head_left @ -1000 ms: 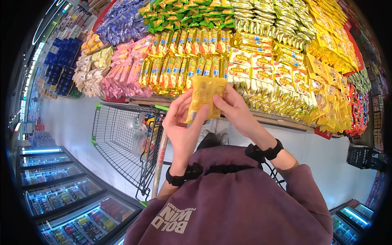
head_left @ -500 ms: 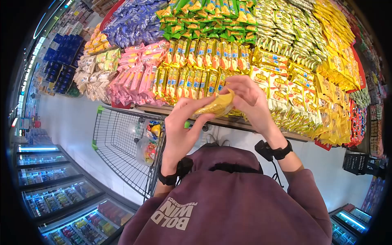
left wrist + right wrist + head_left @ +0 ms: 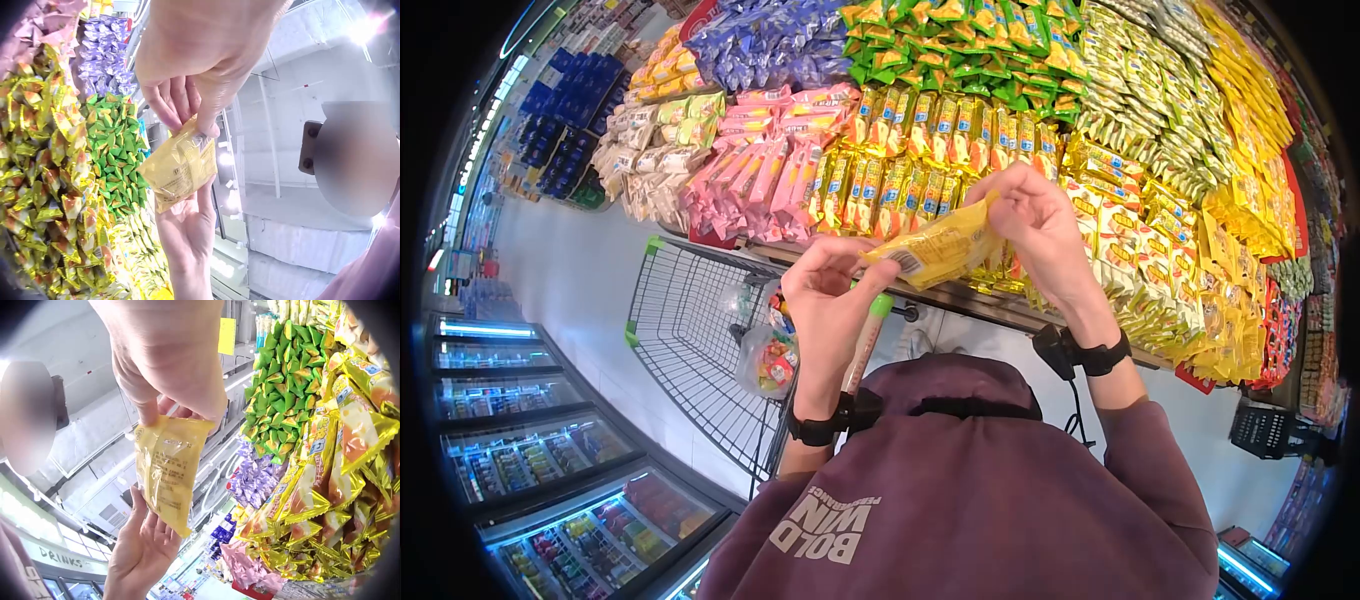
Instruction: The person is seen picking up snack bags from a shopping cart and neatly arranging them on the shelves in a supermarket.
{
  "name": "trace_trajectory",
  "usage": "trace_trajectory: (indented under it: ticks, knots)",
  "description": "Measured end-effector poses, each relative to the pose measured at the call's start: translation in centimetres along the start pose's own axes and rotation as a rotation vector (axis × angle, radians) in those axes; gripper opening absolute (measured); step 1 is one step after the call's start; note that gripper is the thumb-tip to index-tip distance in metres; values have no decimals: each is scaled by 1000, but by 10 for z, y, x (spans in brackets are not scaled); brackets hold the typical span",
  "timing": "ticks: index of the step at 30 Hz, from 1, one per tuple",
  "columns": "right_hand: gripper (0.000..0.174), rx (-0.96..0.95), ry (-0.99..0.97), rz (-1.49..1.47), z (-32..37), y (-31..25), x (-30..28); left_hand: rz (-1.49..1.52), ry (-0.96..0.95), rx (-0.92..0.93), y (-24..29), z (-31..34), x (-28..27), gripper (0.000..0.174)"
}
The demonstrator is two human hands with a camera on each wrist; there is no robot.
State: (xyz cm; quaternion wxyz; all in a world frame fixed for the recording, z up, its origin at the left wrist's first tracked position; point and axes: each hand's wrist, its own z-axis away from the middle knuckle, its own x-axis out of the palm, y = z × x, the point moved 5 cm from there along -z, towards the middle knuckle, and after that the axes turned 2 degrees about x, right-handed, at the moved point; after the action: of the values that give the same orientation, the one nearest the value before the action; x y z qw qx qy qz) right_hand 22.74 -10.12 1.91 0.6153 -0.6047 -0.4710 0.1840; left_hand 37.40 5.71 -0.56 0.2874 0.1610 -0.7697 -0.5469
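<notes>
Fingers [image 3: 1012, 178] pinch the yellow packet [image 3: 945, 246], its barcode [image 3: 907, 261] turned back into view.

The yellow packet [image 3: 940, 248] bridged the gap between left hand [image 3: 828, 295] and right hand [image 3: 1045, 235], barring passage there. Ahead, heaped snack packets [image 3: 960, 120] formed a barrier. The shopping cart's handle [image 3: 863, 350] obstructed downward room beside the left hand; the wire basket [image 3: 685, 340] stood open-topped.
</notes>
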Motion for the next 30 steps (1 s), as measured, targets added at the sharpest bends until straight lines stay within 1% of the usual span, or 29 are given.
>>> trace_trajectory:
  ticks: [1,4,7,10,13,16,19,21,22,24,25,27,28,30]
  knots:
    - [18,-34,6,24,-1,3,3,42,11,9,0,0,0,16]
    - [17,-115,101,131,0,5,8,5,79,56,-3,1,-8,14]
    - [16,-132,200,109,4,12,8,-30,74,106,-5,2,-5,15]
    - [14,-80,215,123,6,10,7,41,76,90,-6,1,1,14]
    - [12,-93,202,204,3,3,11,96,12,21,-7,2,3,14]
    - [13,-105,186,380,-1,-7,21,110,-92,-96,7,4,21,19]
    - [13,-243,137,580,-6,-14,36,-21,-290,-160,9,8,37,30]
    - [14,-292,108,705,-7,-16,40,-79,-328,-194,2,10,40,33]
    - [15,-289,138,691,-7,-18,38,-110,-346,-212,0,11,41,35]
    - [18,-288,196,657,-6,-22,34,-57,-268,-274,1,13,40,33]
    - [20,-252,245,585,-6,-18,28,-33,-230,-301,2,12,38,32]
    - [24,-174,336,444,-3,-8,10,51,-168,-240,4,9,31,30]
    - [26,-68,275,376,0,-4,9,96,-136,-211,3,8,27,29]
    - [29,147,153,240,14,4,12,72,-116,-199,3,5,22,29]
